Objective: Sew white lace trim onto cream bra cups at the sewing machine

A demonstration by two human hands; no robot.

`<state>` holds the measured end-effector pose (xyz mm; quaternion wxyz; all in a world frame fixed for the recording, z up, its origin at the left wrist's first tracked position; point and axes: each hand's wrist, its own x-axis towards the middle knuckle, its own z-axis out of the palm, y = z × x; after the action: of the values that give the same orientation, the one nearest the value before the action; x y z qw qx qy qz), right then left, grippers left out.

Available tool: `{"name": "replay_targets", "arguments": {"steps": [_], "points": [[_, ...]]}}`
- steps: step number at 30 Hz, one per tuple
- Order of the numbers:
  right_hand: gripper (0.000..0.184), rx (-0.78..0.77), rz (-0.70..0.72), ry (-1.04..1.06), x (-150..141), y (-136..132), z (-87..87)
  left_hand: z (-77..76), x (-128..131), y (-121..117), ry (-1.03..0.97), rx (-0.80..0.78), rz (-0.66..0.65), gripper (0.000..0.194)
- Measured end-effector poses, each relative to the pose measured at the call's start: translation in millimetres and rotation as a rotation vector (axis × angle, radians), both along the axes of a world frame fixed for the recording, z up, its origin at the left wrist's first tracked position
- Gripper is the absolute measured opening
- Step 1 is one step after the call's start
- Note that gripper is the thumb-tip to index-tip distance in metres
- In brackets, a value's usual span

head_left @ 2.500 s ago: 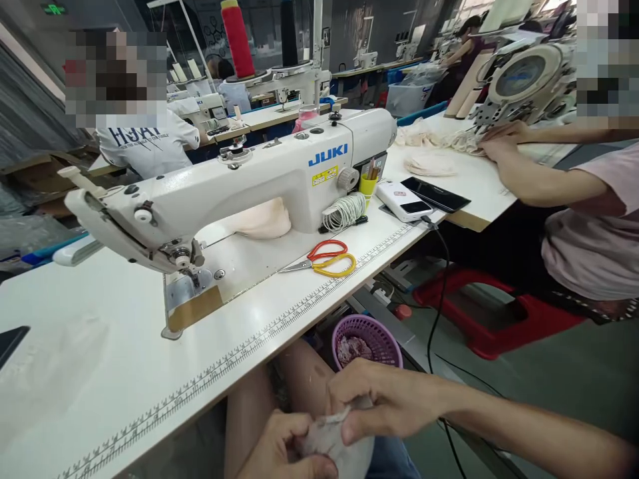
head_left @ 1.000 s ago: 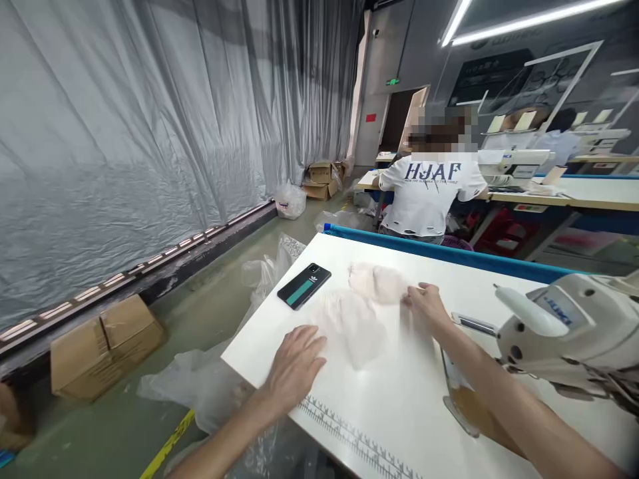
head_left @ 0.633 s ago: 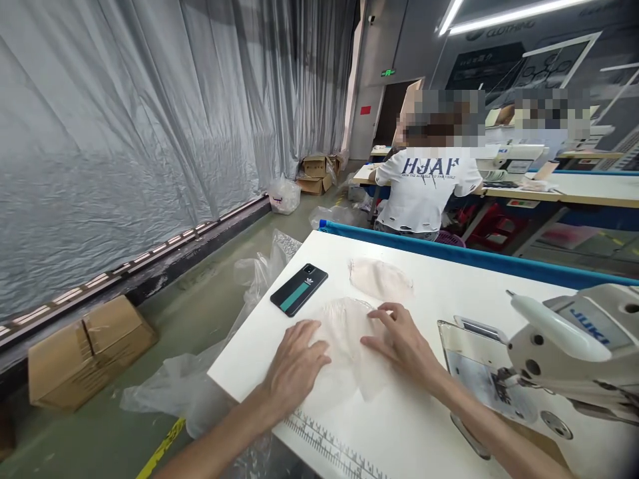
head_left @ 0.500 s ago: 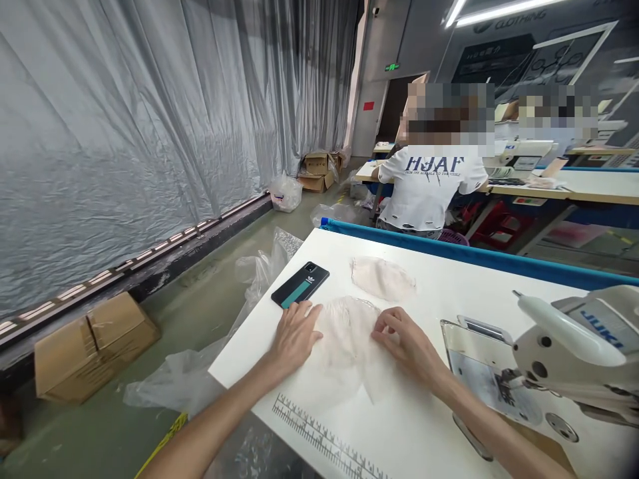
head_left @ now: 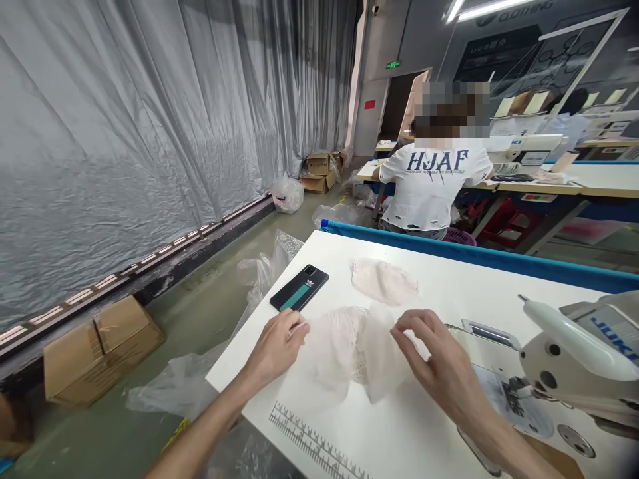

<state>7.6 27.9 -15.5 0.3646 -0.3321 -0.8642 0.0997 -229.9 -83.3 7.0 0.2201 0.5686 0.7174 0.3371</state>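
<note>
A pale lace fabric piece (head_left: 349,349) lies spread on the white sewing table (head_left: 439,299). My left hand (head_left: 274,346) pinches its left edge with curled fingers. At the right edge of the piece, my right hand (head_left: 434,356) has its fingertips bent down onto the fabric. A second pale fabric piece (head_left: 384,281) lies flat a little farther back, untouched. A dark phone (head_left: 298,288) with a teal stripe rests just beyond my left hand, near the table's left edge.
The white Juki sewing machine head (head_left: 579,346) stands at the right. A printed ruler (head_left: 314,446) runs along the table's near edge. Plastic bags (head_left: 200,386) and cardboard boxes (head_left: 100,346) lie on the floor left. A person in a white shirt (head_left: 434,189) sits at the table behind.
I turned from my lap and the machine's right side to the table's left end. The fabric piece now lies on the table, and my hands have moved apart to its two edges.
</note>
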Motion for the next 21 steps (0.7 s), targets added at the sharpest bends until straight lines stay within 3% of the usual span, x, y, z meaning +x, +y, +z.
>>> {"name": "replay_targets", "arguments": {"steps": [3,6,9,10,12,16,18,21], "points": [[0.012,-0.066,0.168,0.049,-11,-27,9.6,1.6,15,-8,-0.399,-0.063,-0.067,0.036],[0.019,-0.249,0.48,0.114,-31,-54,17.3,-2.2,36,-15,-0.824,-0.116,-0.199,0.052],[0.024,-0.442,0.695,0.118,-35,-60,21.7,-8.3,46,-21,-0.969,-0.07,-0.211,0.052],[0.024,-0.489,0.672,0.122,-31,-55,21.3,-9.7,45,-23,-0.943,-0.05,-0.172,0.045],[0.024,-0.524,0.477,0.147,-18,-40,16.6,-10.6,40,-27,-0.856,-0.055,-0.094,0.037],[0.034,-0.378,0.028,-0.009,5,-6,-6.5,-6.3,30,-29,-0.687,-0.055,-0.07,0.039],[0.034,-0.338,-0.07,-0.096,7,1,-18.7,-2.3,26,-29,-0.655,-0.033,-0.053,0.039],[0.025,-0.39,-0.071,-0.071,2,1,-28.1,5.4,18,-33,-0.757,-0.002,0.032,0.04]]}}
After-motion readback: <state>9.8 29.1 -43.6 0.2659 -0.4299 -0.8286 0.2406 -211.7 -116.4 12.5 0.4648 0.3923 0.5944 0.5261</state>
